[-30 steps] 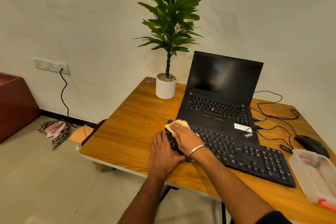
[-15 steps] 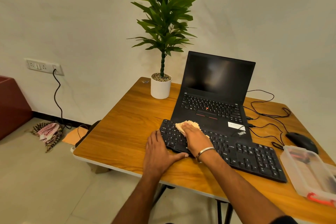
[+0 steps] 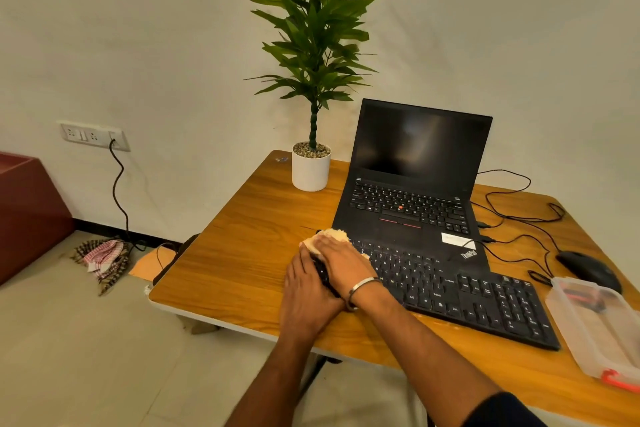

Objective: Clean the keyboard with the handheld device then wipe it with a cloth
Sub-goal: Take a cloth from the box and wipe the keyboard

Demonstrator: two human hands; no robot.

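Keyboard [image 3: 450, 291] cloth [image 3: 332, 236] under right hand [image 3: 341, 262], back at left end.

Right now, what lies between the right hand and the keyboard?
In the head view, a beige cloth lies under the right hand, pressed onto the left end of the keyboard.

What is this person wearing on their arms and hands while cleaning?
Both hands are bare, with no gloves. The right hand has a thin silver metal bangle round its wrist, and a dark sleeve shows near the bottom edge of the picture, high on that arm. The left hand and its forearm show no ring, watch or sleeve.
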